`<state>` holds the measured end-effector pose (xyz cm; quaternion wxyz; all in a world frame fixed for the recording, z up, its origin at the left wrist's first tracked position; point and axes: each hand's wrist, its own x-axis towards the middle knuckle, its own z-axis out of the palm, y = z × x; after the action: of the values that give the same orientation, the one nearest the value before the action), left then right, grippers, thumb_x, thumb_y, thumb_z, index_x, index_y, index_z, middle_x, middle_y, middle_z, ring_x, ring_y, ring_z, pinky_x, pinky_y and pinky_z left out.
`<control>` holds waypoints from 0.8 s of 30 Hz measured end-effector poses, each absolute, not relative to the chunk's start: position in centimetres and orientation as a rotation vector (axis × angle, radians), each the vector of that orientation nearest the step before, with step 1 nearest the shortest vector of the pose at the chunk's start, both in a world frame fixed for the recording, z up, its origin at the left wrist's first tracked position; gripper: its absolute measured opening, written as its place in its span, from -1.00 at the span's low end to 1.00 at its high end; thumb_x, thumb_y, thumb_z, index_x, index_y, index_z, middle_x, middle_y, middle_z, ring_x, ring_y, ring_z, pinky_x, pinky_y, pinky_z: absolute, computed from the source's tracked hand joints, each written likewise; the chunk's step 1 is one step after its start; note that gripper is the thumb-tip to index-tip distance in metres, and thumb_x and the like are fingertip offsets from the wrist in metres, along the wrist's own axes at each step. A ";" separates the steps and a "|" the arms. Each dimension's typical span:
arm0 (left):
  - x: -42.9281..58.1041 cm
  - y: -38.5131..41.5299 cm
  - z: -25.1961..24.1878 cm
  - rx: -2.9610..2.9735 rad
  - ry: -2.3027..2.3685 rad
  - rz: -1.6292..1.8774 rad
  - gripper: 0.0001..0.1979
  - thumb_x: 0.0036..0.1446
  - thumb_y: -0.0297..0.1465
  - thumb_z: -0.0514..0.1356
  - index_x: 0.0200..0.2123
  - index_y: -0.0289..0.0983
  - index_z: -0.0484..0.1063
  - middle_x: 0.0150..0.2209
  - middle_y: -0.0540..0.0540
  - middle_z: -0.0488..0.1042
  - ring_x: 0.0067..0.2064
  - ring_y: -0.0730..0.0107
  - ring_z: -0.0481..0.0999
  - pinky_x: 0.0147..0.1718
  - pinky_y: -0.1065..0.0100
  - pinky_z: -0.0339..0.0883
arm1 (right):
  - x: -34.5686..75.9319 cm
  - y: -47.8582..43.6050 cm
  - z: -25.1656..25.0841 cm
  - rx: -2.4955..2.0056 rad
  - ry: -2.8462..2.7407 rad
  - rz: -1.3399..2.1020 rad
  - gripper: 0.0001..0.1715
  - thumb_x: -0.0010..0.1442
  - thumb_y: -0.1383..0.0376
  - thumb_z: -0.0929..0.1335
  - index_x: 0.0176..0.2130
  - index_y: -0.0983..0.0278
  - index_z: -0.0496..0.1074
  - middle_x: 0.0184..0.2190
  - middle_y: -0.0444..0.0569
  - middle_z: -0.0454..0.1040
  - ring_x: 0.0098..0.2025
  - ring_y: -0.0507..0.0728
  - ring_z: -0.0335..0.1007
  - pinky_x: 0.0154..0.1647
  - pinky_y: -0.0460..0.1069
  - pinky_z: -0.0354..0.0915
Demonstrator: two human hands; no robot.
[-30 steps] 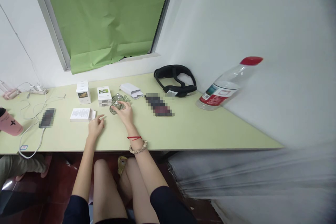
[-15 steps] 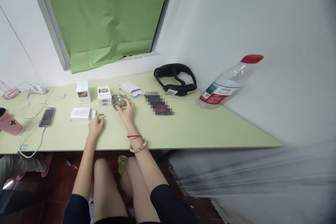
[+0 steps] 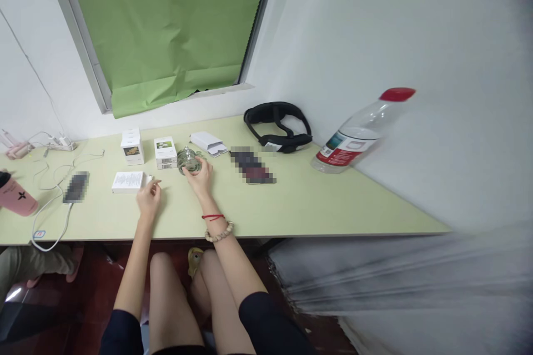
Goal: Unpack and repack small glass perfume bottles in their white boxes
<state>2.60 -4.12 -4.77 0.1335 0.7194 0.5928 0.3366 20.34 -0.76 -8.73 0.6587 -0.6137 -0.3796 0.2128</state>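
My right hand (image 3: 200,178) has thumb and fingers curved around the near right side of a round, greenish glass jar (image 3: 187,162) with a shiny top, which rests on the table. My left hand (image 3: 149,197) is just right of a flat white box (image 3: 127,182), beside the box's open end flap. Its fingers are curled in together; anything between them is too small to make out. Behind stand white boxes with a brown picture (image 3: 133,153) and stacked boxes with a green picture (image 3: 165,151). An opened white box (image 3: 208,142) lies beyond the jar.
To the right are a blurred-out phone (image 3: 255,166), a black headset (image 3: 278,127) and a tall plastic bottle (image 3: 345,147) with a red cap. On the left lie another phone (image 3: 75,187), cables, a power strip (image 3: 62,143) and a pink cup (image 3: 19,197). Another person's leg (image 3: 33,266) shows below.
My left hand has drawn slightly left and its fingers have curled in, closer to the white box's end. My right hand stays at the glass jar.
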 end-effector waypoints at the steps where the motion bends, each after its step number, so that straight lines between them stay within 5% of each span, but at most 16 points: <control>1: 2.5 -4.1 -4.8 2.077 1.820 1.081 -0.71 0.29 -0.40 0.01 -0.11 -0.22 0.53 -0.30 -0.09 0.55 -0.23 0.36 0.50 -0.09 0.35 0.30 | 20.2 -1.0 -8.4 -1.406 -0.848 0.462 -0.23 -0.03 0.23 0.44 0.15 0.36 0.27 0.12 0.25 0.21 -0.33 0.04 0.33 -0.18 0.03 0.38; 6: 2.2 -3.4 -5.3 1.969 2.179 1.293 -0.59 0.24 -0.30 0.13 0.14 -0.24 0.37 0.27 -0.23 0.25 0.34 0.07 0.14 0.29 0.07 0.02 | 19.8 -1.6 -7.4 -1.378 -0.756 0.341 -0.38 0.07 0.17 0.38 0.10 0.31 0.28 0.06 0.16 0.27 -0.37 0.01 0.33 -0.24 -0.01 0.34; 10: 1.9 -2.9 -5.8 1.904 2.182 1.156 -0.44 0.18 -0.40 0.11 0.26 -0.34 0.21 0.40 -0.26 -0.01 0.45 -0.06 -0.24 0.36 -0.05 -0.24 | 19.9 -1.4 -7.4 -1.321 -0.686 0.256 -0.51 0.15 0.15 0.30 0.03 0.32 0.27 0.02 0.18 0.33 -0.11 0.13 0.37 -0.28 -0.05 0.32; 16: 2.1 -3.5 -4.7 1.941 2.029 1.012 -0.56 0.17 -0.48 0.04 0.12 -0.24 0.36 0.22 -0.19 0.34 0.34 0.03 0.11 0.22 -0.04 0.07 | 19.8 -1.3 -7.3 -1.275 -0.738 0.298 -0.61 0.12 0.09 0.25 -0.17 0.33 0.34 -0.19 0.13 0.45 -0.34 0.09 0.36 -0.40 -0.04 0.26; 20: 2.5 -3.8 -4.1 2.069 1.938 0.943 -0.58 0.13 -0.48 0.10 0.08 -0.19 0.41 0.11 -0.14 0.43 0.21 0.08 0.28 0.11 0.06 0.16 | 18.7 -1.8 -7.3 -1.310 -1.034 0.444 -0.69 0.08 0.09 0.30 -0.31 0.28 0.42 -0.57 -0.10 0.39 -0.55 0.05 0.24 -0.44 -0.06 0.20; 24: 2.6 -3.8 -4.2 2.141 1.896 0.929 -0.58 0.12 -0.46 0.13 0.08 -0.18 0.42 0.11 -0.12 0.44 0.17 0.11 0.32 0.07 0.10 0.19 | 17.9 -2.1 -7.7 -1.298 -1.375 0.563 -0.71 0.04 0.12 0.36 -0.36 0.28 0.53 -0.68 -0.18 0.32 -0.57 0.02 0.22 -0.44 -0.08 0.15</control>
<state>2.58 -3.85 -4.19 0.0674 0.7105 0.6291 0.3081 17.91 -2.10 -7.69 0.5516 -0.5487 -0.5814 0.2381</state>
